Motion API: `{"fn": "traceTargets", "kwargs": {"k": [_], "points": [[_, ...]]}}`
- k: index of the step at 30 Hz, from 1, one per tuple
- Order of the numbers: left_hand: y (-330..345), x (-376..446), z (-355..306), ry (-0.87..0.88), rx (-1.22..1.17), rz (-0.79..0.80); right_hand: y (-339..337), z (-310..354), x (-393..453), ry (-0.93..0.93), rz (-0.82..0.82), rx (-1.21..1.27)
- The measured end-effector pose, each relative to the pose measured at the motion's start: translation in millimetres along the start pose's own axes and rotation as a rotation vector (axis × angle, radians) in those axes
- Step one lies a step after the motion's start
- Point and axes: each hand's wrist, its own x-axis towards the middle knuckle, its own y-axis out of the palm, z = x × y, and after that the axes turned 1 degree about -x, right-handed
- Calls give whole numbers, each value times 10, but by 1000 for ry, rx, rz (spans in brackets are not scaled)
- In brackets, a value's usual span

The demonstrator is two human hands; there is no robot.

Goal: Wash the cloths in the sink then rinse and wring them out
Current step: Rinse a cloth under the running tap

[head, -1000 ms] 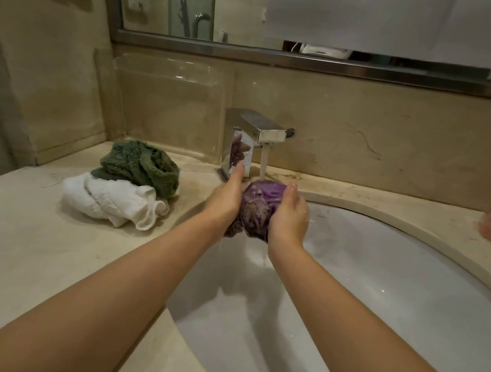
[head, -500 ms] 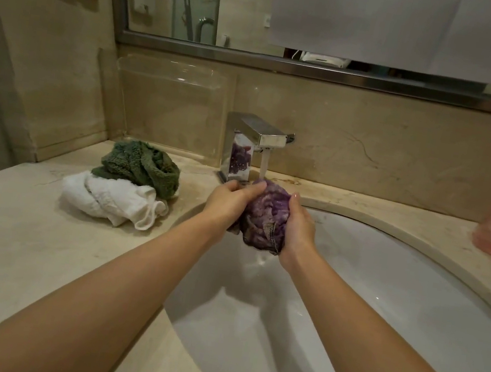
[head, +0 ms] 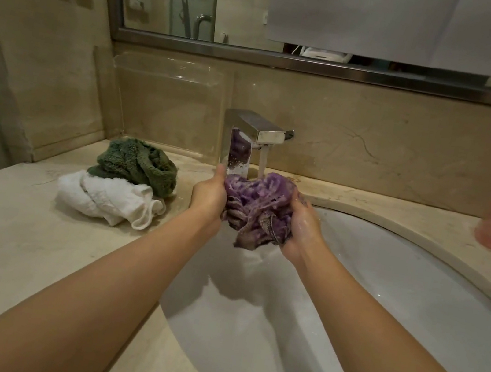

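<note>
So the purple cloth (head: 258, 205) is bunched up between both hands right under the running tap (head: 256, 142), held over the back of the sink (head: 416, 277). Left hand (head: 210, 193) grips one side of the wad, right hand (head: 302, 224) cups and squeezes the other, fingers curled into the fabric, and a soggy tail hangs down below them.

Looks like the rinse stage to me. To do it well I'd open the bundle a bit so water reaches the inner folds, squeeze and release a few times, and keep it low over the basin so less splashes out.

The green cloth (head: 138, 165) and white cloth (head: 107, 199) sit piled together on the surface (head: 3, 244) to the left, probably next in line.
</note>
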Motion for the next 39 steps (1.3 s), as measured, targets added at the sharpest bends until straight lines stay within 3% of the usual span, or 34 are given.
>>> {"fn": "traceTargets", "kwargs": {"k": [3, 7, 10, 13, 19, 24, 29, 31, 34, 39], "points": [[10, -109, -20, -45, 176, 69, -14, 49, -1, 50, 1, 87], [75, -321, -31, -34, 445, 337, -42, 99, -15, 149, 2, 108], [123, -395, -36, -1, 462, 482, -47, 148, -44, 179, 42, 113], [118, -321, -1, -14, 475, 515, -9, 186, -108, 197, 100, 112], [113, -148, 42, -170, 251, 435, 56, 232, -232, 208, 185, 68], [97, -171, -5, -271, 66, 449, 39, 188, -167, 202, 90, -14], [151, -119, 22, -45, -76, 198, 138, 65, -135, 322, -71, -48], [145, -92, 33, 21, -187, 131, 246, -7, -126, 304, -81, -63], [81, -39, -9, 57, -340, 78, 331, -183, -102, 242, -243, -146], [31, -4, -45, 85, -324, 0, 380, -367, -276, 419, -65, -112]]}}
